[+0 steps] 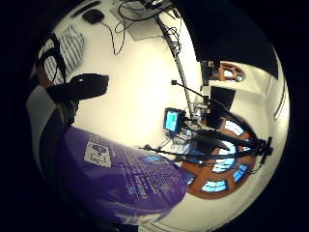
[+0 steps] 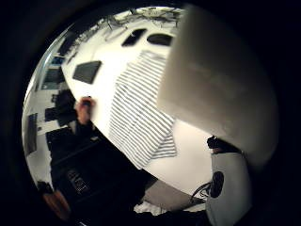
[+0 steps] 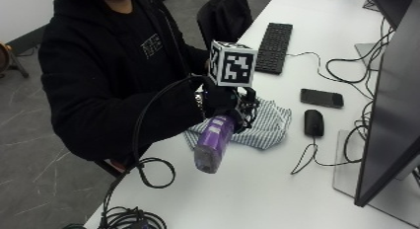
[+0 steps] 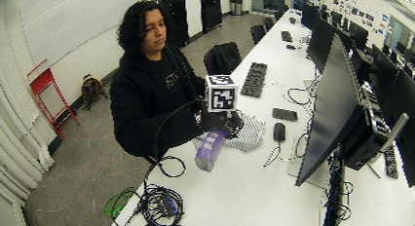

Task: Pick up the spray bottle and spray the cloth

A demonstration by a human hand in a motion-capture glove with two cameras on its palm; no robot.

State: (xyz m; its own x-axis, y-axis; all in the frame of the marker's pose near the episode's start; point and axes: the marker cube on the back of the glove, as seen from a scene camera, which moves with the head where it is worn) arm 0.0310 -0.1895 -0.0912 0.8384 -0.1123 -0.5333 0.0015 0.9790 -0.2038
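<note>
A purple spray bottle [image 3: 212, 144] hangs tilted in the air above the white table [image 3: 275, 189], its base pointing toward the camera. My gloved right hand [image 3: 223, 103] grips its upper end, with the fingers curled round it. Behind and below the bottle lies a crumpled blue-and-white striped cloth [image 3: 265, 125] on the table. The bottle's purple body with its label [image 1: 130, 179] fills much of the little finger side palm view. The striped cloth [image 2: 138, 117] spreads out on the table in the thumb side palm view, beside the bottle's pale top [image 2: 216, 89]. The spray head is hidden by the hand.
A black mouse [image 3: 314, 123] and a phone [image 3: 321, 97] lie to the right of the cloth. A keyboard [image 3: 273, 40] sits further back. A monitor [image 3: 390, 105] stands at the right edge, with cables [image 3: 141, 214] coiled at the table's near corner.
</note>
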